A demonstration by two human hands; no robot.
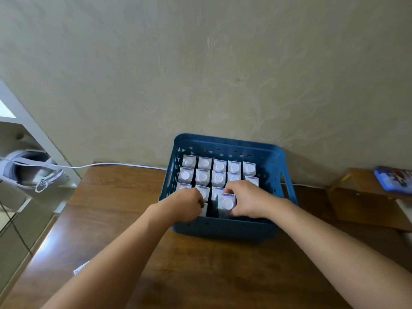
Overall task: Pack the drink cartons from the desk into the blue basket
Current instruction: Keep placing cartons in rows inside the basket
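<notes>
- The wall fills the upper half of the frame; the desk (223,275) runs across the lower half, butted up against it.
- The blue basket (287,181) sits centre-right on the desk, its far side close to the wall. Judging by that, it was pushed back to leave bare wood in front for reaching in.
- Both forearms come in from the bottom corners and meet over the basket's near rim.
- The drink cartons (202,162) stand upright inside the basket in neat rows, white caps up, packed side by side so that more fit.
- A wooden box (356,197) lies at the right edge, with a blue item on top that is too small to make out.
- A white headset (29,170) rests on a ledge at left; a white cable (111,165) runs from it behind the basket.
- The right hand (249,200) has its fingers curled round a carton (227,202) in the near row, which stands a little higher than its neighbours; it seems to be going down into its slot.
- The left hand (186,202) is curled at the near-left corner of the basket, over another carton's edge; whether it grips or only steadies that one, I cannot tell.
- A scrap of white paper (81,267) shows at the desk's left edge.
- No cartons show on the desk; the packing looks nearly done.
</notes>
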